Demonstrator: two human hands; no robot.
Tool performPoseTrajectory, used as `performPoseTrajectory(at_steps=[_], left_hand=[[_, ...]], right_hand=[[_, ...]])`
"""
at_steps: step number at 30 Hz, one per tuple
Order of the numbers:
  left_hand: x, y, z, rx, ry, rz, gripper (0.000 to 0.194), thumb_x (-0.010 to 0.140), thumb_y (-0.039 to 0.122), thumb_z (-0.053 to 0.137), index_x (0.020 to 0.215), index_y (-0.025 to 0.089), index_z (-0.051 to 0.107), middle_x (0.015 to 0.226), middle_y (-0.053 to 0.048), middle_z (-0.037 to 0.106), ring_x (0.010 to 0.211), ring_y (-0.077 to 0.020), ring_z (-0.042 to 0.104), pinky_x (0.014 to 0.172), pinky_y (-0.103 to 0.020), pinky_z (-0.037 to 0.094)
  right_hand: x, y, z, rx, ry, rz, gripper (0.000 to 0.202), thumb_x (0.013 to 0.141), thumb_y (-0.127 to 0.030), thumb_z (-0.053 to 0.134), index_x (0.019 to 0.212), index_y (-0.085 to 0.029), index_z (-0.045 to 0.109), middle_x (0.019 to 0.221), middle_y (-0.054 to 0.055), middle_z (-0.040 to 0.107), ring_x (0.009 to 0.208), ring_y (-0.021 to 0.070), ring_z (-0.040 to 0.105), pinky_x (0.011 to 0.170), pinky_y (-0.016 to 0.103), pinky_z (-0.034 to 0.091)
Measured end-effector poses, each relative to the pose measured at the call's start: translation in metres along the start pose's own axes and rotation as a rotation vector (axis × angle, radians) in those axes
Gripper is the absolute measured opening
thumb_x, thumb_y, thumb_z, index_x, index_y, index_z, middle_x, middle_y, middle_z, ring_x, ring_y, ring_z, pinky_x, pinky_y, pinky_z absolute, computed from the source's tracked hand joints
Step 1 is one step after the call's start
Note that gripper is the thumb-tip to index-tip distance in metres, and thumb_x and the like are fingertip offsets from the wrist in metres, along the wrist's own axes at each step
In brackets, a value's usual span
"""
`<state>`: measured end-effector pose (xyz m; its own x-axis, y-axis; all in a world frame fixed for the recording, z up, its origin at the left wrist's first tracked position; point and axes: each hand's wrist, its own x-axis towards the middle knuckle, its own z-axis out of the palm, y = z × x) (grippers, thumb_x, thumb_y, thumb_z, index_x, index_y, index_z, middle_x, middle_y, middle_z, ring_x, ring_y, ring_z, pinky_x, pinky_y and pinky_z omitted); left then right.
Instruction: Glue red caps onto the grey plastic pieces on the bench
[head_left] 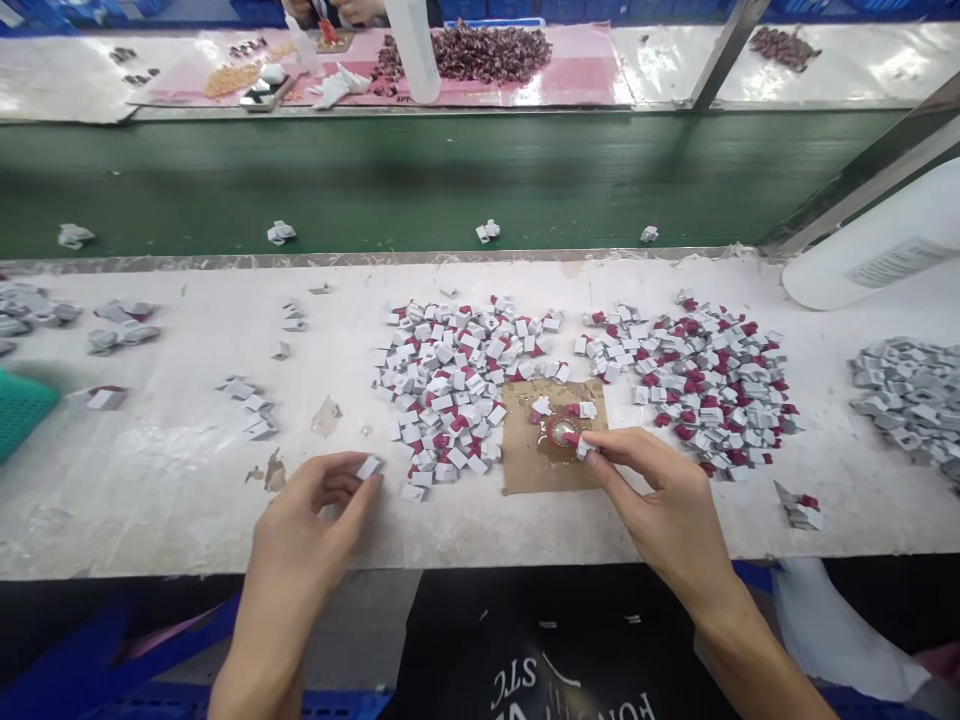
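My left hand (pixel 322 510) pinches a small white block (pixel 369 467) between thumb and finger, just left of a pile of white and dark red pieces (pixel 450 380). Between thumb and fingers of my right hand (pixel 652 490) is a small white and red piece (pixel 584 448), held over a brown cardboard square (pixel 547 472). A small round dish (pixel 562 431) with clear, wet-looking contents sits on the cardboard, right by that piece. Two more white and red pieces lie on the cardboard behind the dish. A second pile of white and red pieces (pixel 705 380) spreads to the right.
Grey-white parts (pixel 911 400) are heaped at the far right, near a white bottle (pixel 870 240). A teal basket (pixel 22 410) stands at the left edge. Beyond the table (pixel 172 500) runs a green belt (pixel 375 180) with several small clusters. Another person's hands (pixel 358 10) show at the top.
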<state>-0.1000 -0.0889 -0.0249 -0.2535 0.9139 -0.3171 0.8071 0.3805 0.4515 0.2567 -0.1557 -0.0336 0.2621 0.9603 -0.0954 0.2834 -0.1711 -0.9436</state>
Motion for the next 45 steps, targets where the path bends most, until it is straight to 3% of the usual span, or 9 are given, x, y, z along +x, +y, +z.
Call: performPoseTrajectory(at_steps=[4,7,14,19,28,35,40,42,45], left_hand=[[-0.006,0.017,0.001,-0.06,0.054,-0.013,0.046,0.083,0.064,0.084,0.113,0.028,0.084,0.106,-0.006,0.083,0.098,-0.0324,0.08,0.081,-0.044,0.067],[-0.02,0.052,0.009,-0.268,0.043,0.015,0.04,0.085,0.059,0.092,0.109,0.029,0.083,0.101,-0.004,0.084,0.097,-0.0302,0.082,0.083,-0.041,0.07],[-0.039,0.143,0.064,-0.882,-0.61,0.211,0.017,0.101,0.033,0.091,0.117,0.03,0.087,0.109,-0.004,0.089,0.1,-0.0219,0.087,0.091,-0.034,0.075],[-0.036,0.167,0.083,-0.995,-0.776,0.17,0.014,0.103,0.036,0.093,0.111,0.025,0.088,0.109,-0.006,0.09,0.103,-0.0236,0.089,0.098,-0.036,0.076],[-0.033,0.172,0.09,-0.884,-0.785,0.247,0.013,0.105,0.035,0.091,0.113,0.025,0.09,0.111,-0.006,0.089,0.107,-0.0235,0.088,0.099,-0.032,0.075],[-0.033,0.165,0.087,-0.771,-0.758,0.399,0.01,0.108,0.028,0.084,0.117,0.028,0.088,0.116,-0.005,0.087,0.109,-0.0219,0.087,0.097,-0.03,0.073],[-0.027,0.162,0.076,-0.662,-0.733,0.429,0.009,0.108,0.032,0.081,0.116,0.028,0.084,0.114,-0.005,0.086,0.107,-0.0228,0.086,0.095,-0.032,0.072],[-0.017,0.159,0.069,-0.545,-0.616,0.461,0.013,0.107,0.036,0.08,0.115,0.028,0.084,0.115,-0.005,0.086,0.106,-0.0242,0.084,0.092,-0.034,0.071],[0.011,0.151,0.058,-0.324,-0.23,0.462,0.022,0.1,0.044,0.081,0.116,0.028,0.085,0.115,-0.006,0.084,0.096,-0.0251,0.078,0.076,-0.035,0.064]], right_hand=[[-0.002,-0.003,-0.003,0.097,0.044,0.071,0.015,0.11,-0.027,0.082,0.116,-0.034,0.093,0.111,0.003,0.091,0.105,0.0251,0.088,0.088,0.037,0.075],[-0.001,-0.005,-0.006,0.282,0.058,0.157,0.018,0.109,-0.028,0.086,0.119,-0.04,0.095,0.112,-0.001,0.092,0.107,0.0223,0.089,0.094,0.033,0.075],[0.002,-0.008,-0.009,0.56,0.016,0.219,0.015,0.11,-0.036,0.089,0.123,-0.042,0.094,0.123,-0.001,0.094,0.116,0.0228,0.091,0.099,0.033,0.076],[0.001,-0.004,-0.014,0.587,0.065,0.249,0.013,0.108,-0.042,0.091,0.121,-0.04,0.095,0.119,0.001,0.094,0.11,0.0233,0.092,0.097,0.034,0.076],[-0.001,-0.006,-0.016,0.572,0.081,0.232,0.014,0.108,-0.038,0.091,0.12,-0.041,0.097,0.119,0.001,0.094,0.11,0.0217,0.091,0.097,0.029,0.075],[0.002,-0.009,-0.02,0.507,-0.021,0.22,0.015,0.105,-0.033,0.09,0.118,-0.035,0.098,0.107,0.004,0.091,0.103,0.0219,0.091,0.09,0.028,0.074],[0.011,-0.01,-0.026,0.413,-0.135,0.217,0.017,0.107,-0.038,0.086,0.121,-0.037,0.096,0.116,0.004,0.092,0.109,0.0249,0.089,0.097,0.037,0.074],[0.019,-0.006,-0.034,0.228,-0.089,0.18,0.022,0.109,-0.042,0.083,0.127,-0.035,0.094,0.125,0.006,0.09,0.112,0.027,0.087,0.097,0.042,0.073],[0.034,0.008,-0.05,-0.189,0.113,0.082,0.025,0.11,-0.037,0.075,0.128,-0.03,0.091,0.123,0.01,0.086,0.109,0.0308,0.081,0.096,0.049,0.069]])
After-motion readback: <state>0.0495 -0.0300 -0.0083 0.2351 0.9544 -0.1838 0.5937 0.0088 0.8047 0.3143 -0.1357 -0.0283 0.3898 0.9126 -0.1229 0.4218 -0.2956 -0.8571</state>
